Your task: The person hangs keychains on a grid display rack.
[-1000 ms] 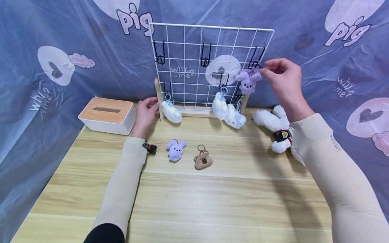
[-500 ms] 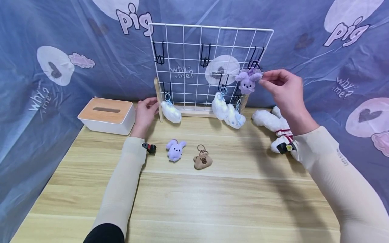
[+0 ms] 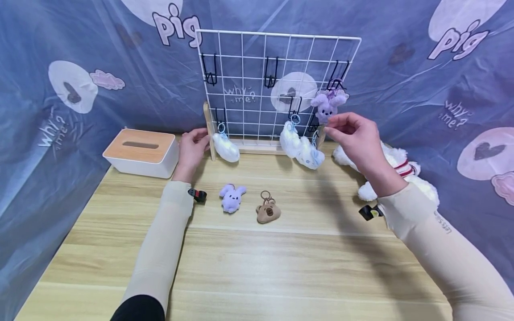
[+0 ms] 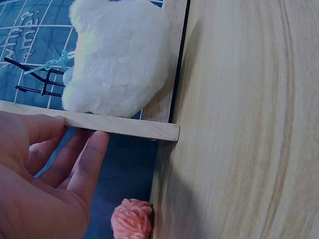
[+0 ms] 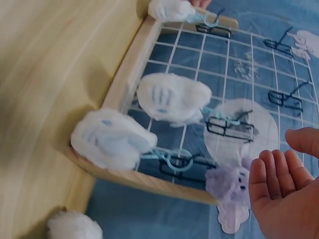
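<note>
At the left end of a white wire grid rack (image 3: 254, 89), my left hand (image 3: 192, 149) holds the rack's wooden side post (image 4: 119, 125) by its edge with thumb and fingers. My right hand (image 3: 357, 136) is just below a purple bunny plush keychain (image 3: 327, 107), which hangs from the upper right black hook. Its fingers (image 5: 274, 174) are loosely bent, with the thumb apart and nothing between them; whether a fingertip touches the bunny is unclear. White plush charms (image 3: 226, 147) hang from lower hooks on blue rings, one at the left and two at the right.
A second purple bunny (image 3: 232, 198) and a brown bear-face keychain (image 3: 268, 211) lie on the wooden table (image 3: 257, 267). A tissue box (image 3: 140, 151) stands at the left. A white plush toy (image 3: 401, 171) lies behind my right forearm. Upper hooks (image 3: 271, 73) at left and middle hold nothing.
My right hand has let go of the purple bunny's top and moved down and left to beneath it. The bunny stays hanging on its hook; my left hand has not moved.
</note>
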A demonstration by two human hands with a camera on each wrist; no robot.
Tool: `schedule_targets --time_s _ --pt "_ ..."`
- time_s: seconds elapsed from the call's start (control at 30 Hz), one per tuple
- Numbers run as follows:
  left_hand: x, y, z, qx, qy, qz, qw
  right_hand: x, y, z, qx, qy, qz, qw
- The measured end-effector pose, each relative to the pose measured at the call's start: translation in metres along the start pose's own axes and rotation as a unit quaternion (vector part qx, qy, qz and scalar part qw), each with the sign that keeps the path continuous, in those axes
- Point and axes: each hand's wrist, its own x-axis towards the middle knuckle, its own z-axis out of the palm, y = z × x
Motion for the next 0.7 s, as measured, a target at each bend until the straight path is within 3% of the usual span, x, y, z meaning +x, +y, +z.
schedule_targets --time_s 0.43,0.7 --pt "0.001 0.0 0.0 -0.006 -0.002 0.002 1.0 -0.023 0.01 0.032 -0.049 -0.093 0.002 0.994" --pt "0.0 0.001 0.0 -0.009 -0.001 -0.001 1.0 -0.033 0.018 0.049 -0.048 -0.132 0.022 0.99"
